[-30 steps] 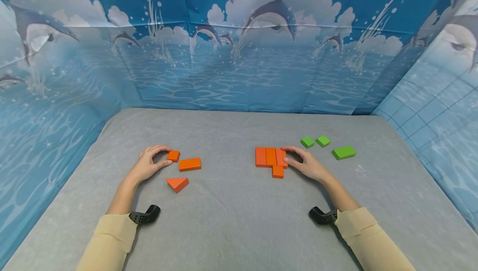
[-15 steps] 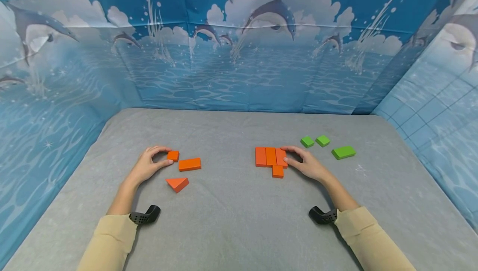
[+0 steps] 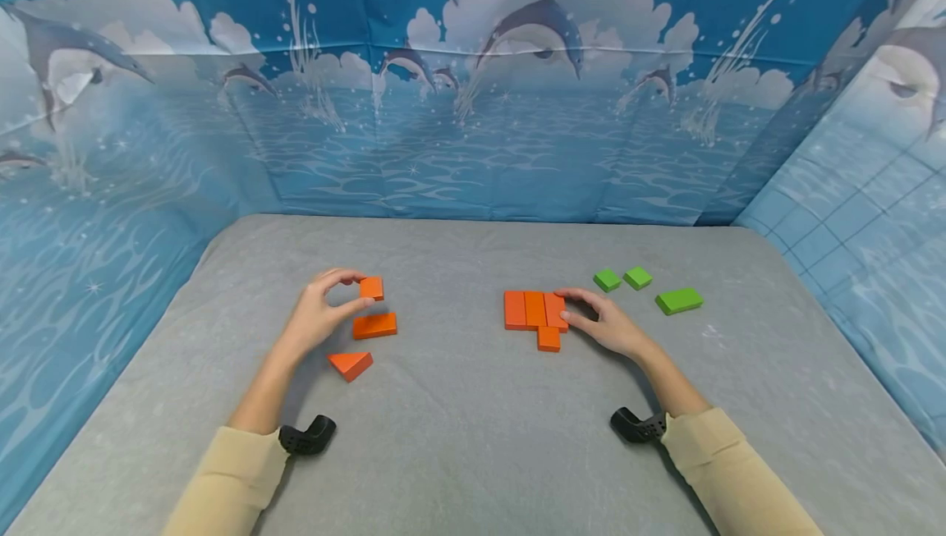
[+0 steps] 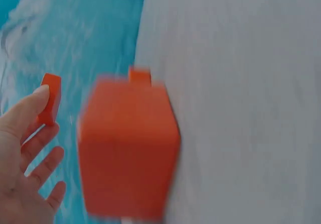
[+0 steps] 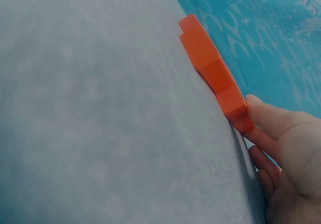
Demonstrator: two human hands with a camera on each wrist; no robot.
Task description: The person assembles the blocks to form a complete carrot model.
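My left hand (image 3: 316, 318) pinches a small square orange block (image 3: 373, 289) between thumb and fingers, raised off the table; in the left wrist view this block (image 4: 52, 99) is by the thumb, the other fingers spread. Below it on the table lie a long orange block (image 3: 375, 326) and an orange triangular block (image 3: 351, 365). At right, three orange blocks (image 3: 535, 311) stand side by side, a smaller one (image 3: 548, 340) against their near edge. My right hand (image 3: 609, 329) holds the rightmost block (image 3: 556, 311) of that row between thumb and forefinger.
Two small green blocks (image 3: 608, 280) and a longer green block (image 3: 679, 301) lie beyond the right hand. A grey cloth (image 3: 458, 429) covers the table, with a blue dolphin-print curtain (image 3: 488, 150) around its back and sides.
My left hand has lifted the small orange block and carried it right and slightly away, behind the long block. The right hand stays at the joined blocks.
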